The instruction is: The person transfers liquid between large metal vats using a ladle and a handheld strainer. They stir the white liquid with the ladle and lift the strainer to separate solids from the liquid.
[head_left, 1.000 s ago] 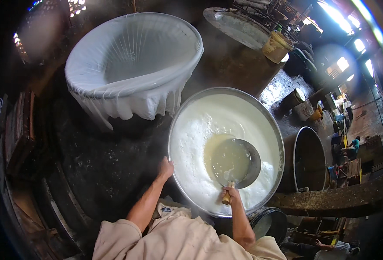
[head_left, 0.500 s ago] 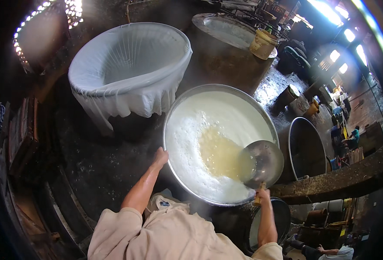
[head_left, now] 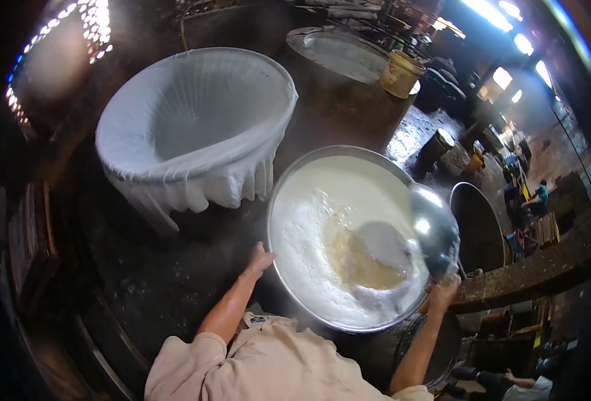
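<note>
A wide round metal vat [head_left: 269, 230] stands before me, filled with white milky liquid [head_left: 355, 180]. Froth lies along its left side, and a yellowish patch [head_left: 359, 260] shows near its middle. My left hand [head_left: 260, 258] is closed on the vat's left rim. In my right hand [head_left: 444, 292] is a large bowl-shaped metal ladle [head_left: 435, 227], gripped by its handle, which my fingers mostly hide. The ladle is tipped over the vat's right rim with its shiny rounded underside up. A dark, smooth patch lies on the liquid beside it.
A big tub draped with white cloth [head_left: 222, 175] stands at the far left. Beyond the vat is a broad basin [head_left: 309, 52] with a yellowish bucket [head_left: 401, 75] by it. To the right are an open drum [head_left: 479, 227] and a thick beam [head_left: 516, 277]. A seated person [head_left: 532, 387] is at lower right.
My right hand has moved right and slightly up, turning the ladle from hollow side showing to underside up. My left hand stays on the rim. The view has shifted slightly.
</note>
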{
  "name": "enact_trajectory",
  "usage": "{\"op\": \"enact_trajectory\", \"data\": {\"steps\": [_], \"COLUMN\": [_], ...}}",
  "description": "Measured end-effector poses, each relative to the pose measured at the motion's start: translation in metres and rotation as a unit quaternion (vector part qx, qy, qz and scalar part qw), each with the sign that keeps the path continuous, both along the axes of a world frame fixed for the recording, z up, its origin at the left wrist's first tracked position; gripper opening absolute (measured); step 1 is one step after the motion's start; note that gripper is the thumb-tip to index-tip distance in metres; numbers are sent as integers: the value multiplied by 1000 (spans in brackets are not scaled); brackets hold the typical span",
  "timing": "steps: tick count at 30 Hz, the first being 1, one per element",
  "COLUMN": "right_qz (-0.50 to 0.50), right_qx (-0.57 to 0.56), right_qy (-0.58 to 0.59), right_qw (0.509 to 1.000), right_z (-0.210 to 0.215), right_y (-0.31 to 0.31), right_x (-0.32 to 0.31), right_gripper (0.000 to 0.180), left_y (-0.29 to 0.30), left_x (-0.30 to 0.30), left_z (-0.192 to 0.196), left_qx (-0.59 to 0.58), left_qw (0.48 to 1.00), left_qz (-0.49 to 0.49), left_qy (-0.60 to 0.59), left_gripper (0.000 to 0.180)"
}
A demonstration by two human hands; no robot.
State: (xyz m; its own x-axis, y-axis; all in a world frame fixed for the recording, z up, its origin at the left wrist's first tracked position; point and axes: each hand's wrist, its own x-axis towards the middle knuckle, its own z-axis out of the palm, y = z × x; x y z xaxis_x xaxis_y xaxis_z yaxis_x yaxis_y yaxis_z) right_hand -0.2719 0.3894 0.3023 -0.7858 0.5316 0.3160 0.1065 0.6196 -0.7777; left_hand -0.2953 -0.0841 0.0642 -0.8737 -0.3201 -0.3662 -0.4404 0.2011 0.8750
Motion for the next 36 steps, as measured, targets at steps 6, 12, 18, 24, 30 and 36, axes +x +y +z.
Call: {"op": "enact_trajectory", "data": {"steps": [6, 12, 18, 24, 30, 36], "right_qz": [96, 138, 134, 133, 118, 89], "right_qx": [292, 264, 246, 279, 222, 192], "right_qy": [-104, -257, -323, -393, -433, -449], "right_qw": [946, 919, 904, 866, 865, 868], "right_z": [5, 11, -28, -58, -83, -99], "right_y": [-142, -270, -288, -277, -239, -192], "right_x": [-100, -190, -211, -179, -132, -69], "right_gripper": [50, 48, 35, 36, 34, 25], "left_y": [-13, -21, -23, -26, -28, -21], "left_x": [-44, -50, -52, -53, -54, -53], "left_z": [55, 43, 68, 77, 82, 88], "left_qx": [-1, -25, -46, -65, -62, -93], "left_qw": [994, 994, 986, 980, 980, 979], "left_qz": [-96, -101, -161, -182, -183, -178], "left_qy": [54, 41, -2, -48, -48, -32], "left_gripper": [50, 38, 43, 42, 41, 40]}}
